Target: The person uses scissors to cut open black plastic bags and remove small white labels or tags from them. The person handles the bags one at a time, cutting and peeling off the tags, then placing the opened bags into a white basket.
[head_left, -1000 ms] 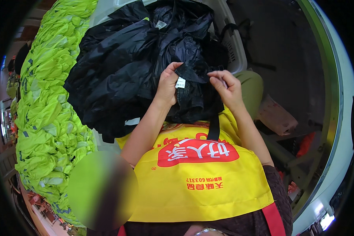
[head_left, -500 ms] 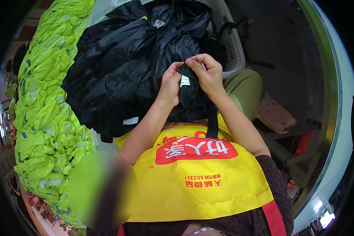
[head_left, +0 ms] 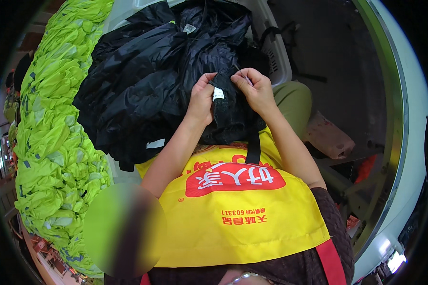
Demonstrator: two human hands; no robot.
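A heap of thin black garments (head_left: 138, 80) lies in front of me and over my lap. My left hand (head_left: 202, 100) is closed, pinching the ribbed black edge of one garment (head_left: 228, 124) beside a small white label (head_left: 218, 93). Close by on the right, my right hand (head_left: 257, 91) is closed around a slim, pointed tool (head_left: 245, 76) that looks like small thread snips. Its tip points up and away to the left, by the black cloth. Whether the right fingertips also touch the cloth is hard to make out.
Bright yellow-green garments (head_left: 57, 142) form a long pile along my left. A white plastic basket (head_left: 283, 66) stands beyond the black heap. A pale bag or box (head_left: 330, 137) lies low on the right, inside a curved, light-coloured edge (head_left: 404, 156). I wear a yellow apron (head_left: 199, 237).
My hands have moved slightly apart, and the right one has come away from the labelled edge. The pointed tool shows more plainly. The left hand still pinches the garment.
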